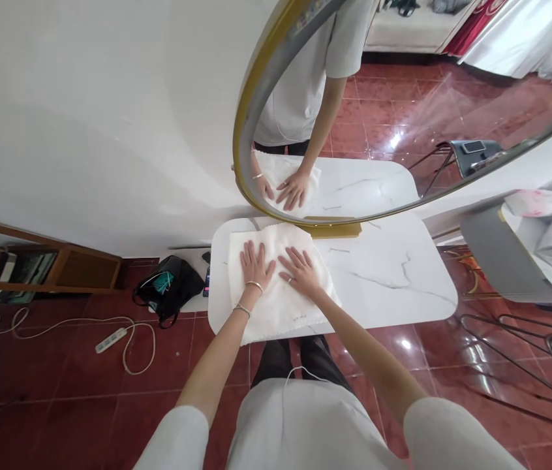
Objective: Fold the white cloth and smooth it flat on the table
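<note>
Head view, taking the table as a clock with twelve at the wall: the left hand [255,266] and the right hand [300,271] both lie palm down on a white cloth [280,303], fingers fairly straight and parted, pressing flat and gripping nothing. The cloth is spread over the nine o'clock side of the white table [398,281], slightly rumpled, its corner at about seven o'clock reaching the near edge and seeming to poke just past it. From the cloth, the grey-veined tabletop runs on to rounded corners at two and four o'clock. At twelve, a gold base [337,230] stands just beyond the cloth's far edge, under the gold rim [244,117] of a round mirror, which limits reach on that side. Past the edge at nine o'clock are a phone [206,282] and a black bag [173,287]; a power strip [111,340] lies on the floor at eight. A grey stand [491,251] is near the table at three. A small grey mark [300,318] near the cloth's lower edge and the lit phone screen are too small to read.
</note>
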Demonstrator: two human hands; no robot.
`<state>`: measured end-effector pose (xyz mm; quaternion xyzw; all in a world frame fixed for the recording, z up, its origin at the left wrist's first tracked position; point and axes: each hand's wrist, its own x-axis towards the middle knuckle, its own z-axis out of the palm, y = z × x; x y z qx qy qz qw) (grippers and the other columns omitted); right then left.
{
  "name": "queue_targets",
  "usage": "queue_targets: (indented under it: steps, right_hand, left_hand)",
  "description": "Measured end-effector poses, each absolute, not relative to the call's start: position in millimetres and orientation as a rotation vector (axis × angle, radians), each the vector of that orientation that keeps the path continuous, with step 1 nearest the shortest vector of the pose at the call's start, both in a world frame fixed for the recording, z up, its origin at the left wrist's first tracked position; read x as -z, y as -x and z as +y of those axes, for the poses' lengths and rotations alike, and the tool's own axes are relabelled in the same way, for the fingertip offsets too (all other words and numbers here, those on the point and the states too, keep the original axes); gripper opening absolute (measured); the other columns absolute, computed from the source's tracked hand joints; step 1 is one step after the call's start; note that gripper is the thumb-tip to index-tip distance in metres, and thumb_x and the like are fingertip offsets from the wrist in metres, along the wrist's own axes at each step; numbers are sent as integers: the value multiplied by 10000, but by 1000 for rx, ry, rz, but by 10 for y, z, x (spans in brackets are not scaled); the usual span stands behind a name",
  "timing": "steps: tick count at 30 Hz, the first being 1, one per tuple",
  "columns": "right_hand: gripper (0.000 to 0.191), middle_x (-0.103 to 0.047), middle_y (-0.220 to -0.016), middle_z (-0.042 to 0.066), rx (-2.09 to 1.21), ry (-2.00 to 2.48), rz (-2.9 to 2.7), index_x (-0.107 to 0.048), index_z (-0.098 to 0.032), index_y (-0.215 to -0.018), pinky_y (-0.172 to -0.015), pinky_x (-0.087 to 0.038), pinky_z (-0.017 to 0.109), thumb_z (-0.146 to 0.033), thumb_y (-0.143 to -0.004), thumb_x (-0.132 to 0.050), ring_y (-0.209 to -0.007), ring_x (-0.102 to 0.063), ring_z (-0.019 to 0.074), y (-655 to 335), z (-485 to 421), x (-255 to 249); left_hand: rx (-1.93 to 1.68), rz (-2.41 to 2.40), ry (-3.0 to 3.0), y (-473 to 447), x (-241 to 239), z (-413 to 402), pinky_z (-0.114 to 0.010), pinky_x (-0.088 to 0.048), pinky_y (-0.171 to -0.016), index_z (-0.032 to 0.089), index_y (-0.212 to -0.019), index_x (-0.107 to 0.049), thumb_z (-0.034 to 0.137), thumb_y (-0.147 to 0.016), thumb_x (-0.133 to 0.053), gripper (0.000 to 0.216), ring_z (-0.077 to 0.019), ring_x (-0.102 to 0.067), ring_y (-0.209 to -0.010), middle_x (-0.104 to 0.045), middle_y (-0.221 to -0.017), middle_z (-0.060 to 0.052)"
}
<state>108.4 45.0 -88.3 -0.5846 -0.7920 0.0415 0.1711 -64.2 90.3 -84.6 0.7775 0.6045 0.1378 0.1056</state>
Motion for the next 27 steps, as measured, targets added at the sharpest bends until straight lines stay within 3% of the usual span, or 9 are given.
queue_targets:
  steps: [3, 7, 14, 21, 27]
  right_hand:
    - [432, -430, -1461, 81, -81, 1653, -2183, -547, -243, -1316, -1152, -240, 467, -455, -964, -413, -1391, -331, 221, -1101, 7, 906]
    - [432, -398, -1482, 81, -75, 1649, -2205, -508, -245, -1350, -1148, -239, 476, -411, -959, -436, -1411, -291, 227, -1251, -570, 909]
    - [749, -226, -1556, 111, -232, 1538, -2509, -304, -193, -1483, -1138, -247, 485, -618, -884, -445, -1447, -177, 268, -1762, -675, 851]
    - [616, -250, -1553, 60, -172, 1659, -2428, -370, -273, -1450, -1168, -189, 485, -566, -914, -447, -1444, -197, 235, -2494, -71, 850]
    - [511, -341, -1516, 45, -136, 1646, -2292, -476, -291, -1380, -1169, -213, 464, -528, -928, -459, -1423, -263, 215, -2821, 244, 861]
  left_hand:
    - [-406, 1655, -2376, 608, 849, 492, -550, -122, -1171, 66, -1355, -426, 452, -902, -468, 596, -350, -63, -1460, -182, -1554, -230]
    - [-405, 1505, -2477, 485, 847, -54, -556, -148, -1168, 85, -1216, -525, 432, -921, -437, 464, -339, -40, -1464, -183, -1557, -215]
    - [-214, 1209, -2602, 182, 847, 35, -573, -125, -1160, 85, -1360, -428, 491, -889, -484, 624, -362, -30, -1458, -152, -1562, -222]
    - [-76, 1188, -2557, -454, 834, 623, -574, -91, -1154, 107, -1476, -256, 626, -771, -588, 937, -379, 23, -1453, -70, -1577, -215]
    - [-158, 1443, -2500, -869, 873, 668, -563, -72, -1159, 94, -1477, -263, 586, -862, -488, 818, -372, -40, -1456, -117, -1567, -227]
